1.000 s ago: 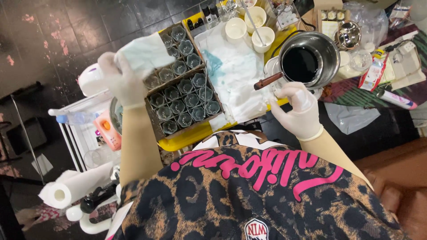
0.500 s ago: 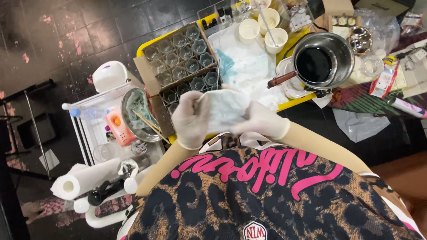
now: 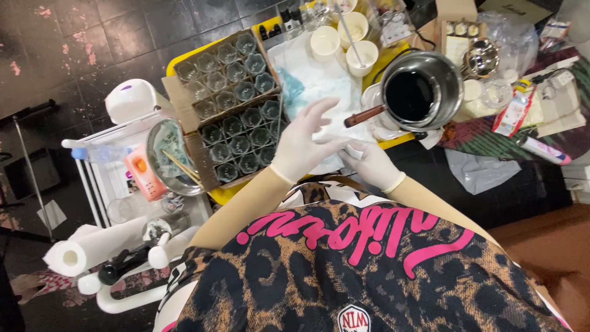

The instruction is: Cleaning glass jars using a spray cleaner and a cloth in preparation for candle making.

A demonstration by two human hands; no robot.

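Observation:
Both my hands wear white gloves and meet in front of my chest. My left hand (image 3: 305, 142) has its fingers spread and rests against my right hand (image 3: 370, 163), whose fingers curl around a small white piece that I cannot make out. Just beyond them lies a white cloth (image 3: 319, 83) with blue-green stains on the yellow table (image 3: 236, 192). A cardboard box of several small empty glass jars (image 3: 236, 117) sits left of the hands. A steel saucepan (image 3: 421, 92) of dark liquid, with a wooden handle, stands to the right.
Two white cups (image 3: 344, 43) stand behind the cloth. A metal bowl with wooden sticks (image 3: 171, 155) hangs off the box's left. A white cart (image 3: 123, 184) holds an orange device, with a paper towel roll (image 3: 77, 252) lower left. Packets and a plastic bag clutter the right.
My left hand came back from the jar box and my right hand from the saucepan; they met at my chest. The white piece they held together is now mostly hidden.

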